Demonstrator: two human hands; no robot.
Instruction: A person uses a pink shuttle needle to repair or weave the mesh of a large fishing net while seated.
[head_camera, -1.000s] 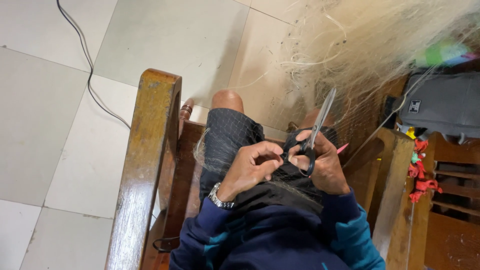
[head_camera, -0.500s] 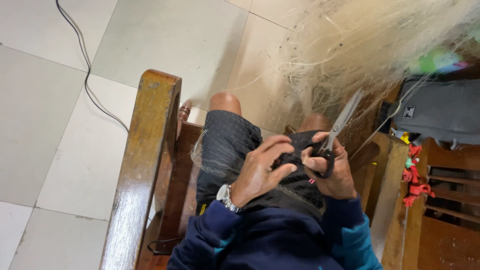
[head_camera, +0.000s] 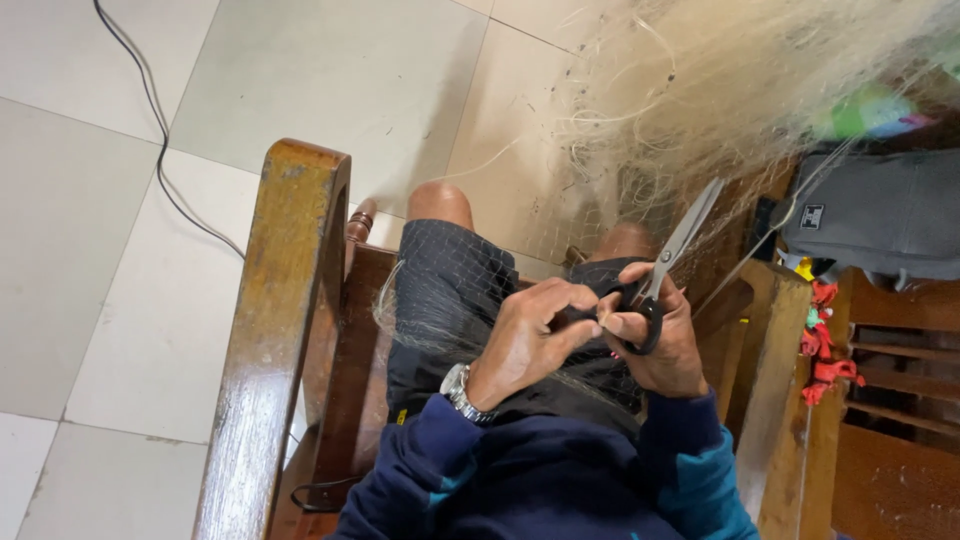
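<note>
I sit in a wooden chair with a fine pale fishing net (head_camera: 740, 90) draped over my lap and heaped on the floor ahead. My right hand (head_camera: 655, 345) grips a pair of scissors (head_camera: 672, 255) by its black handles, the steel blades pointing up and away to the right. My left hand (head_camera: 530, 335), with a metal wristwatch (head_camera: 458, 390), pinches the net mesh right beside the scissor handles, touching the right hand's fingers. Dark shorts (head_camera: 450, 290) and both knees show under the net.
The wooden armrest (head_camera: 275, 330) runs along my left; another wooden armrest (head_camera: 775, 400) stands on my right. A grey bag (head_camera: 880, 215) and red clips (head_camera: 825, 350) lie at right on wooden furniture. A black cable (head_camera: 165, 170) crosses the tiled floor (head_camera: 90, 280).
The scissors have tilted from nearly upright to pointing further right. Both hands have shifted slightly right and stayed pressed together on the net.
</note>
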